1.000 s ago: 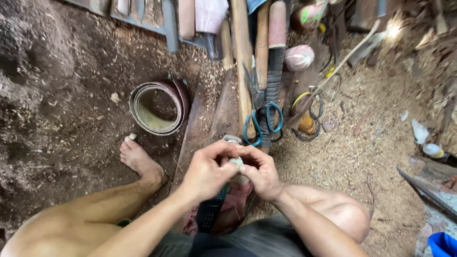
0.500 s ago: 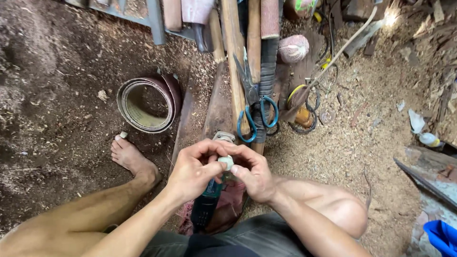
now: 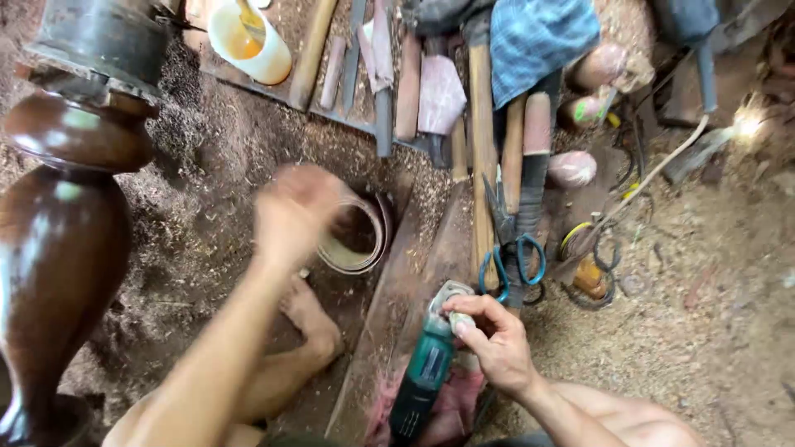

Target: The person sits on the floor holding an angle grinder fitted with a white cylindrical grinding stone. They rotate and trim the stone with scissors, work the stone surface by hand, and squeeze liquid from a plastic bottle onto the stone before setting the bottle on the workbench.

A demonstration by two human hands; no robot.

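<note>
My right hand [image 3: 490, 338] grips the head of a teal angle grinder [image 3: 424, 371] that lies on a wooden board between my legs. My left hand [image 3: 294, 211] is raised and blurred, over the rolled band of sandpaper [image 3: 364, 240] on the sawdust floor; I cannot tell whether it holds anything. My bare foot [image 3: 313, 319] rests below the roll.
A dark turned wooden vase [image 3: 58, 248] stands at the left. A white cup with orange liquid [image 3: 248, 37] is at the top. Wooden-handled tools [image 3: 480, 124], blue-handled scissors [image 3: 509, 257], a blue cloth [image 3: 542, 33] and wires lie at the upper right. Sawdust covers the ground.
My left hand has left the grinder head and swung up and left toward the sandpaper roll. The right hand stays on the grinder. The view shifted, showing the vase.
</note>
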